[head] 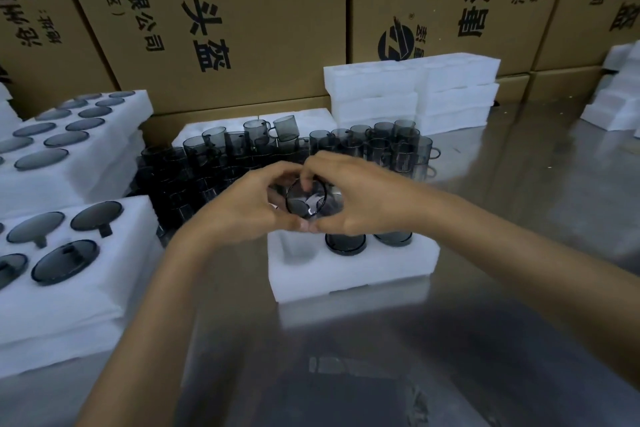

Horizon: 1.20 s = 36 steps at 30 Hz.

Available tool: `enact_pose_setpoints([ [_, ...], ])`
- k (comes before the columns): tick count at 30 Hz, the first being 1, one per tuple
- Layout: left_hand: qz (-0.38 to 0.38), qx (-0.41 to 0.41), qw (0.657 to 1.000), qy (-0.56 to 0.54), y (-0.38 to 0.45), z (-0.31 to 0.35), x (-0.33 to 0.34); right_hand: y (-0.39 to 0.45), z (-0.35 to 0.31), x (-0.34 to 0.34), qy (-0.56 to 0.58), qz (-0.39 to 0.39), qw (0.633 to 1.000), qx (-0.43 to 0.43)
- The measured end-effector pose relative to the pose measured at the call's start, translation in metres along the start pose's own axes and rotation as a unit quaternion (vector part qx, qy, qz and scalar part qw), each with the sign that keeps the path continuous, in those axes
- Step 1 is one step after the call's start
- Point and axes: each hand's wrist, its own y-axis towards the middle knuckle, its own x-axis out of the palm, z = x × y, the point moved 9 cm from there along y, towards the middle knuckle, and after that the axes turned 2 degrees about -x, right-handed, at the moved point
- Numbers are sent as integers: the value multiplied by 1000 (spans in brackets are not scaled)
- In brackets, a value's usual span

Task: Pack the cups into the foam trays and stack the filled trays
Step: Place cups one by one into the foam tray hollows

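While a smoked cup [306,199] is clasped by left hand [247,208] and right hand [360,196], it should be lowered squarely into the foam tray [349,270].

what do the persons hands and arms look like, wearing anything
Both arms are bare as far as the frame shows: no sleeves, gloves, watch or bracelet in view. The left hand and the right hand carry no visible rings or markings, though the picture is slightly blurred. Fingernails look short and unpainted. The forearms enter from the bottom edge and the right edge.
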Motion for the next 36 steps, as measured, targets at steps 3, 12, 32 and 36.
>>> enact_pose_setpoints([
  [3, -32, -43, 997, 59, -6, -6, -3, -2, -3, 12, 33, -22, 999, 3],
  [12, -112, -108, 988, 19, -19, -32, -7, -10, -13, 42, 124, -107, 986, -9],
  [32, -192, -161, 967, -39, -18, -75, 12, -27, 5, 76, 97, -102, 990, 9],
  [36, -191, -169, 966, -51, -17, -82, 13, -20, 4, 80, 100, -85, 991, 5],
])
